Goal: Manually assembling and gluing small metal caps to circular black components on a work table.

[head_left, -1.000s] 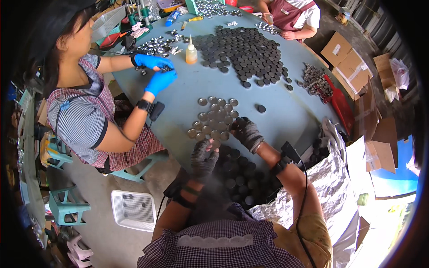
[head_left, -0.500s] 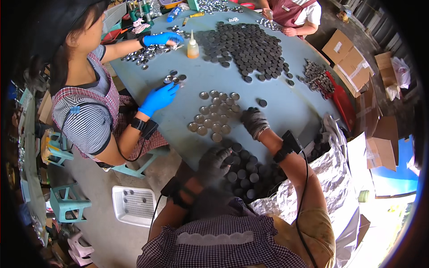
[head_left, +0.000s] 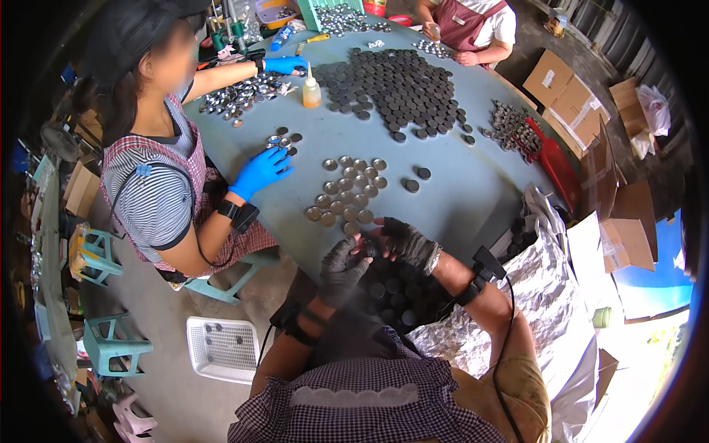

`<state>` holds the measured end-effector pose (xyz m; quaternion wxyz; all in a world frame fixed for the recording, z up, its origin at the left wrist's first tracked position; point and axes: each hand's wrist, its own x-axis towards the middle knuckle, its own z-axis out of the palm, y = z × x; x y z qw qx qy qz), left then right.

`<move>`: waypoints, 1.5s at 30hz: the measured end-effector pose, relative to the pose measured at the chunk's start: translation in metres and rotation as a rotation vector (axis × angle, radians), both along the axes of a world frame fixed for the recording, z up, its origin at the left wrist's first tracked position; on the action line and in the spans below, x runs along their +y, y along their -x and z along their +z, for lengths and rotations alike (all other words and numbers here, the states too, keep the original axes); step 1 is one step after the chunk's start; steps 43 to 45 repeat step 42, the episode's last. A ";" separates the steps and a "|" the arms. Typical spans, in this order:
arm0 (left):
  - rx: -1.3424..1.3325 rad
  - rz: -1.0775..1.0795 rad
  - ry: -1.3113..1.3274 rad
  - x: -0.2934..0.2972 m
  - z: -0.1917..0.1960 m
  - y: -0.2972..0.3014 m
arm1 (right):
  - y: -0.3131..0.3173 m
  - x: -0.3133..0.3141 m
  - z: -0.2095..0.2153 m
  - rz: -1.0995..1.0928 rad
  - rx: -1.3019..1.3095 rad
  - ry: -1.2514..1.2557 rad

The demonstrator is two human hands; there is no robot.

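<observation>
At the table edge, both gloved hands seemingly pinch one dark disc.

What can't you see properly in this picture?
Head view only:
- What the left hand and right hand pinch between them: too small, covered by gloved fingers.
- The dark discs in the lap: partly hidden by both hands.
- The person at the table's far side: cut off by the top edge.
</observation>
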<state>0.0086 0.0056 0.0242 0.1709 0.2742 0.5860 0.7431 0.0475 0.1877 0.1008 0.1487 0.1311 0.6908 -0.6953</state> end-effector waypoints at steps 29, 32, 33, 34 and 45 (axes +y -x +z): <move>0.273 0.349 0.250 -0.006 -0.010 0.025 | 0.119 0.108 -0.070 -0.319 0.338 -1.019; 0.277 0.346 0.394 -0.021 -0.014 0.029 | 0.142 0.115 -0.065 -0.192 0.262 -1.171; 0.271 0.348 0.399 -0.025 -0.017 0.030 | 0.146 0.116 -0.065 -0.103 0.231 -1.225; 0.292 0.344 0.430 -0.029 -0.020 0.031 | 0.151 0.117 -0.066 -0.097 0.226 -1.221; 0.377 0.140 0.586 -0.047 0.002 0.025 | 0.162 0.118 -0.059 0.221 0.080 -1.403</move>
